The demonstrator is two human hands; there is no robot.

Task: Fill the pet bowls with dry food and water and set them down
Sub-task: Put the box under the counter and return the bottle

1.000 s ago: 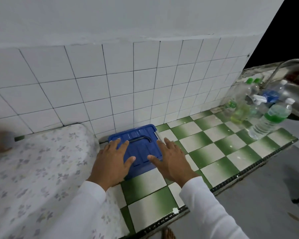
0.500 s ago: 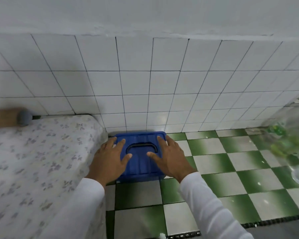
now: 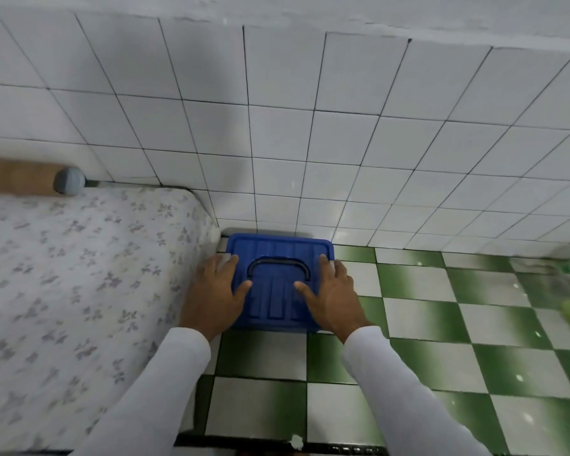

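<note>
Both hands on the blue box lid, far-left corner of the counter.

Left hand and right hand lie spread, one on each side of the blue box, fingers flat, thumbs turned inward on the lid. A second ago they sat the same way; only the view has swung, putting the bottles out of frame. Likely the dry-food container, not yet opened. Ribbed lid, dark handle folded flat. Box touches the tiled wall, beside a floral-covered block. No bowls visible.
</note>
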